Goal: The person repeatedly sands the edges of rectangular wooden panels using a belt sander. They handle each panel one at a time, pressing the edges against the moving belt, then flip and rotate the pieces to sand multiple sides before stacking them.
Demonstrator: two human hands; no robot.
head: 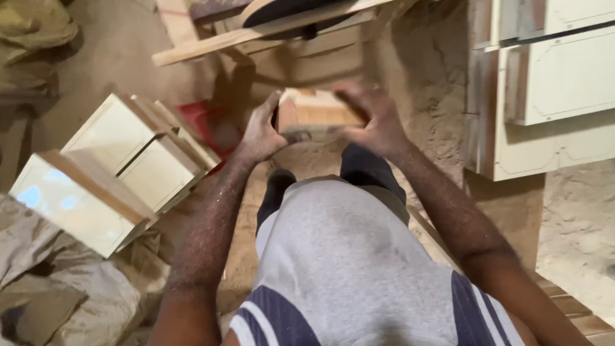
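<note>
I hold a small wooden box (315, 113) in both hands, out in front of my body above the sawdust floor. My left hand (264, 131) grips its left end, thumb up along the side. My right hand (373, 118) wraps over its right end and top; this hand is blurred. The box is pale wood with a reddish-brown end face turned towards me.
Several cream-fronted wooden drawer boxes (115, 166) lie stacked on the left. White cabinet panels (551, 90) lean at the right. Timber planks (256, 32) cross the top. Sacks (57, 288) lie at the lower left. Sawdust covers the floor (423, 70).
</note>
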